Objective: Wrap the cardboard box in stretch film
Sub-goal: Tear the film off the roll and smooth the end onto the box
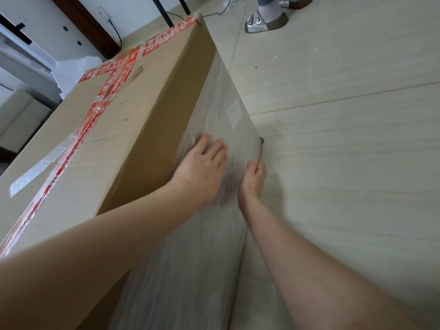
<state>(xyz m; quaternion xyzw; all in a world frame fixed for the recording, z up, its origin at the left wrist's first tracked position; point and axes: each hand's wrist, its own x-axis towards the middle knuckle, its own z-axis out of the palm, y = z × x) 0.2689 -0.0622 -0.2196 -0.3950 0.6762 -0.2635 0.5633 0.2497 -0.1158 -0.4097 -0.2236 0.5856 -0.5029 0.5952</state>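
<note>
The left grip [202,167] lies released, fingers straight, pressing stretch film [221,108] flat on the side of the cardboard box [114,129]; the right grip [253,178], just beside, curls round the film's outer edge. Box stands on the floor [345,163], red tape [107,91] across its top.

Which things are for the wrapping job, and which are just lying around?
For the job: cardboard box; stretch film; left hand, pressing the film flat on the box's side; right hand, gripping the film at its outer edge.

Just lying about: another person's silver shoes; black cable by the wall.
</note>
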